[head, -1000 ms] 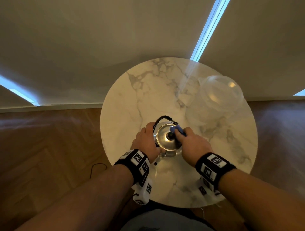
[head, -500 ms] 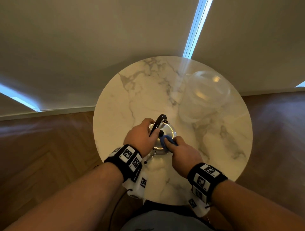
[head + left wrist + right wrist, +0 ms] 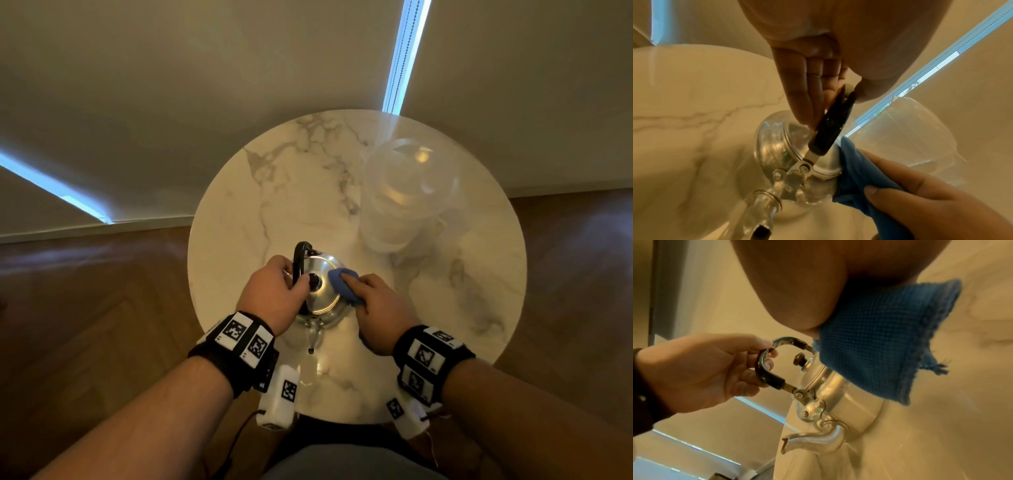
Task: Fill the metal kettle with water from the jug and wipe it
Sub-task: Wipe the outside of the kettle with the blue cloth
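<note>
A shiny metal kettle point(image 3: 322, 294) stands lidded near the front of the round marble table point(image 3: 274, 192), its spout point(image 3: 313, 337) pointing toward me. My left hand point(image 3: 274, 294) grips the kettle's black handle point(image 3: 299, 258), seen with fingers curled round the handle point(image 3: 766, 369) in the right wrist view. My right hand point(image 3: 376, 308) holds a blue cloth point(image 3: 342, 284) pressed against the right side of the lid. The cloth point(image 3: 857, 175) covers the kettle's point(image 3: 777, 142) right flank. A clear plastic jug point(image 3: 404, 195) stands behind and to the right.
The table's left and far parts are bare marble. Wooden floor point(image 3: 85, 308) surrounds the table, and a pale wall point(image 3: 205, 85) with bright light strips rises behind it. The jug point(image 3: 906, 129) is close to the kettle's right side.
The left hand has shifted from the kettle's body to gripping the handle, which has swung to the left. The cloth has moved across the lid to its right side.
</note>
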Tool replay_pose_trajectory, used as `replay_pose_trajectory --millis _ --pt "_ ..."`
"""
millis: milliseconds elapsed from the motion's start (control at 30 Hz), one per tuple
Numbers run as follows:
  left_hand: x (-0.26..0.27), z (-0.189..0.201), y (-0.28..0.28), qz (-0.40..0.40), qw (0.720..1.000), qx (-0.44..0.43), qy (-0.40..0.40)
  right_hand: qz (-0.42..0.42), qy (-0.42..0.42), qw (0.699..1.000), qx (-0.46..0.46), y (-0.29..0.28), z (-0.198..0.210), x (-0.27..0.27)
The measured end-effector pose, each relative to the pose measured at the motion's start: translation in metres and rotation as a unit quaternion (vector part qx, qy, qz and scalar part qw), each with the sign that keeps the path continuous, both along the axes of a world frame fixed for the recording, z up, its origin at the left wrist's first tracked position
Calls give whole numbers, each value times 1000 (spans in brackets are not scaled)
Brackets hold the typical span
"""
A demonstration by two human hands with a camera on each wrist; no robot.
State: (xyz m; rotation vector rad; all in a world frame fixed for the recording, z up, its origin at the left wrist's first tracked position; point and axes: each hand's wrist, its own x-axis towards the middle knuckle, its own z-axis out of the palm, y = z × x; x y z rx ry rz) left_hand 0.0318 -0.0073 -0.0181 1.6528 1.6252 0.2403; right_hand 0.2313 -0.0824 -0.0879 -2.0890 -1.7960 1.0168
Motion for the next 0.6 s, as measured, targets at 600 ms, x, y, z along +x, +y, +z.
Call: replay_pose_trajectory --millis 600 --pt "22 -12 -15 -278 889 182 316 69 91 992 58 51 -22 20"
